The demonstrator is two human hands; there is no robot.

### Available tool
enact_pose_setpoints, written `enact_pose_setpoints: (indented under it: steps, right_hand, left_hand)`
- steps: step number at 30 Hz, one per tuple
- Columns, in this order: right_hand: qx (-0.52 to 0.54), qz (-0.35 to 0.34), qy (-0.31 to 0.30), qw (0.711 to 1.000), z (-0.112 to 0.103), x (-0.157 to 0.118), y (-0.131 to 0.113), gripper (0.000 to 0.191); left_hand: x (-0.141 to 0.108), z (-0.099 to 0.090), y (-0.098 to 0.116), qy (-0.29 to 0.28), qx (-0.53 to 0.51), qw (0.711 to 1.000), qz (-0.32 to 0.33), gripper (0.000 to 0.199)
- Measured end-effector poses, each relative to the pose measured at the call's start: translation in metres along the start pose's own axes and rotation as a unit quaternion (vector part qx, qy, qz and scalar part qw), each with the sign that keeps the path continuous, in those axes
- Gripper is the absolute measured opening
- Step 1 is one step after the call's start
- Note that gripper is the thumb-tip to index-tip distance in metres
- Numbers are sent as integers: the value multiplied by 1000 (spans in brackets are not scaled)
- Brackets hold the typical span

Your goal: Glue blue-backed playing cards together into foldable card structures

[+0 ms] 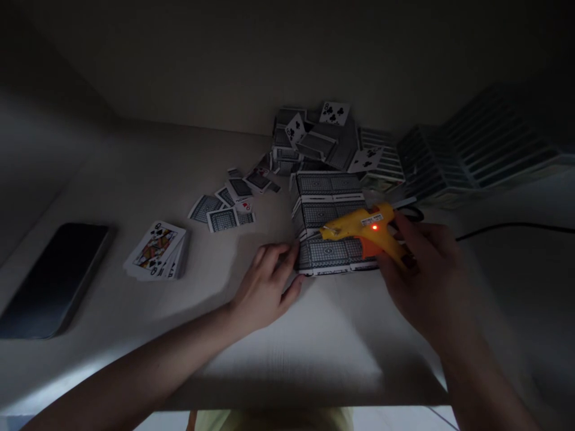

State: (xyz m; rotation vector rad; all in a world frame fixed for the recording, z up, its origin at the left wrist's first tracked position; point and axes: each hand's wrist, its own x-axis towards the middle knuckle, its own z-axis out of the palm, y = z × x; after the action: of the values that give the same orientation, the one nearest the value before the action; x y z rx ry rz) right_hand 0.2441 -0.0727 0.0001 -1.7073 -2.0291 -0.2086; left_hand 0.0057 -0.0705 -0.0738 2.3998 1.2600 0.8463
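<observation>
A block built of patterned playing cards (326, 250) lies on the table in front of me. My left hand (268, 281) holds its near left corner, fingers at the side and thumb at the front edge. Over the block's right part, my right hand (424, 272) grips a yellow glue gun (359, 224) with an orange trigger and a lit red light. The gun's nozzle points left, above the cards; whether it touches them I cannot tell.
Loose cards (223, 219) lie left of the block, with a card stack (157, 251) and a phone (56, 278) farther left. Behind are piled card pieces (314, 143). Slatted card structures (485, 143) stand at the right, near a black cord (516, 226).
</observation>
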Motion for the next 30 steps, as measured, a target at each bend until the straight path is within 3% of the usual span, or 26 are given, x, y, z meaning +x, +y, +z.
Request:
enact_pose_setpoints:
  steps: [20, 30]
  right_hand:
    - [-59, 23, -33, 997, -13, -7, -9, 51]
    - [-40, 9, -26, 999, -4, -5, -6, 53]
  left_hand:
    - [1, -1, 0, -8, -3, 1000, -10, 49]
    - [1, -1, -1, -8, -9, 1000, -9, 49]
